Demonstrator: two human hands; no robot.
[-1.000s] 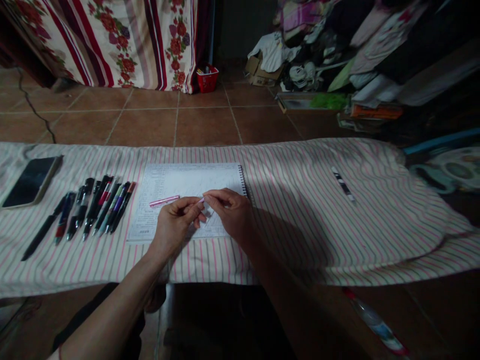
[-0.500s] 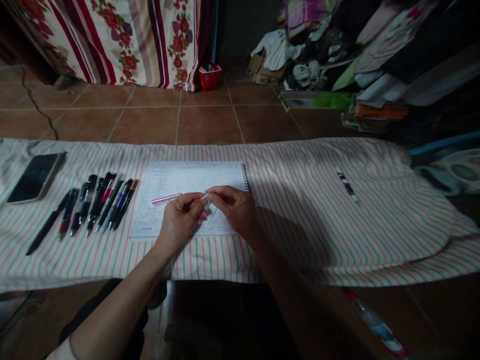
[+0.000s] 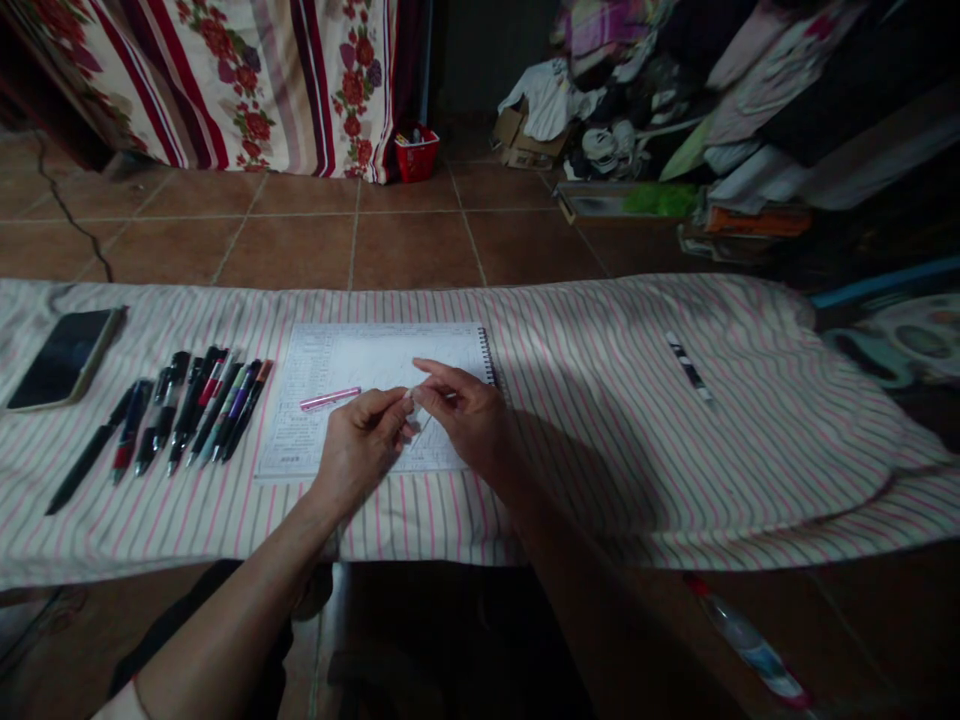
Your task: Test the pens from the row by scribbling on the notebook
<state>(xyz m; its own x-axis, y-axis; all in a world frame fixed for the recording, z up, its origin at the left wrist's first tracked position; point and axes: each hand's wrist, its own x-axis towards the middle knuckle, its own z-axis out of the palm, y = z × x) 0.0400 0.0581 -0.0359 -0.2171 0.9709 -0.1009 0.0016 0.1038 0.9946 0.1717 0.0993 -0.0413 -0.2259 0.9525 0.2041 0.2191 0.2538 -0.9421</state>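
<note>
Over the open spiral notebook [image 3: 360,345] my two hands meet, fingertips nearly touching. My left hand [image 3: 364,430] is closed in a pinch on a small pen part, mostly hidden by the fingers. My right hand [image 3: 469,410] has its thumb and a finger closed at the same spot, with the index finger lifted and stretched out. A thin white pen refill [image 3: 424,428] lies slanted on the page beneath my fingertips. To the left of my left hand a pink pen barrel [image 3: 330,399] rests on the notebook.
Several pens [image 3: 196,405] lie in a row left of the notebook, with a phone [image 3: 64,358] beyond them. A black-and-white pen [image 3: 690,368] lies at the right on the striped cloth [image 3: 600,480]. A bottle [image 3: 750,640] is on the floor.
My right index finger has lifted away from the pinch and straightened. The pink piece seen between my fingertips is now largely hidden. The view has shifted slightly.
</note>
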